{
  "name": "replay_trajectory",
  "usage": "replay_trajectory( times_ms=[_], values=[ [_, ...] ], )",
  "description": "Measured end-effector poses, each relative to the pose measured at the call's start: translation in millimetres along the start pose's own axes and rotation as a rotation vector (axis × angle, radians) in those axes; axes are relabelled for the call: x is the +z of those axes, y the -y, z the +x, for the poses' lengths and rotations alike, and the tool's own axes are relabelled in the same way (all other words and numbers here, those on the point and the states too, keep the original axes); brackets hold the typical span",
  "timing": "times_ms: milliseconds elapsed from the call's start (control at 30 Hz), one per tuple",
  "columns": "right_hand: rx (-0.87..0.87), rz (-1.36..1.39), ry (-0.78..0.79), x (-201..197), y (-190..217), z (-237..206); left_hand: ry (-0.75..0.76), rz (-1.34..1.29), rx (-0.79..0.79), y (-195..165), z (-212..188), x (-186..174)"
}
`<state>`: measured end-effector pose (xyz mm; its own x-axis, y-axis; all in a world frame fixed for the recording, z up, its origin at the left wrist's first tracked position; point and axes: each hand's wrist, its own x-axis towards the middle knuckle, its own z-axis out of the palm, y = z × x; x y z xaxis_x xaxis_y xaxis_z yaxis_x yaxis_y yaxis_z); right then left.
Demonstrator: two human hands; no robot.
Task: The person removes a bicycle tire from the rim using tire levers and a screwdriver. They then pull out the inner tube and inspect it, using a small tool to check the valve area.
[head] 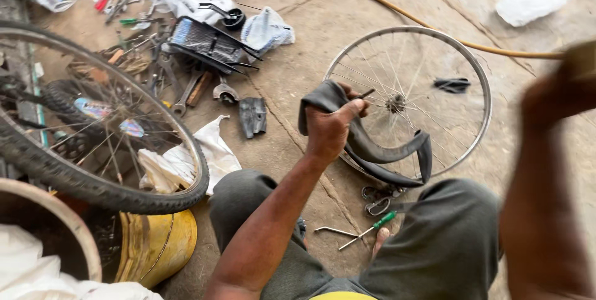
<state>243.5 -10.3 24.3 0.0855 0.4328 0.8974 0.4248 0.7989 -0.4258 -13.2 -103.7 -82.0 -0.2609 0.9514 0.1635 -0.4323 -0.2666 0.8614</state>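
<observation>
Head view shows the left hand [331,127] with fingers clamped on a limp black inner tube [372,145], already free of the bare wheel rim [484,98] on the floor, while the blurred right hand [562,92] hides its grip.

Bare wheel rim [473,70] far right on floor; tyred wheel [93,176] near left; tools [186,82] far, between; screwdriver [372,225] near rim.
</observation>
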Motion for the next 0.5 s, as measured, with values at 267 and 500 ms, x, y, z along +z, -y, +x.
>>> replay_trajectory(
  times_ms=[267, 500],
  values=[
    [-0.176, 0.057, 0.211, 70, -12, -138, 0.093, -0.161, -0.007, -6, 0, -6],
    [0.032, 0.028, -0.115, 49, -44, -102, 0.058, -0.099, 0.000, -9, -3, -16]
  ],
)
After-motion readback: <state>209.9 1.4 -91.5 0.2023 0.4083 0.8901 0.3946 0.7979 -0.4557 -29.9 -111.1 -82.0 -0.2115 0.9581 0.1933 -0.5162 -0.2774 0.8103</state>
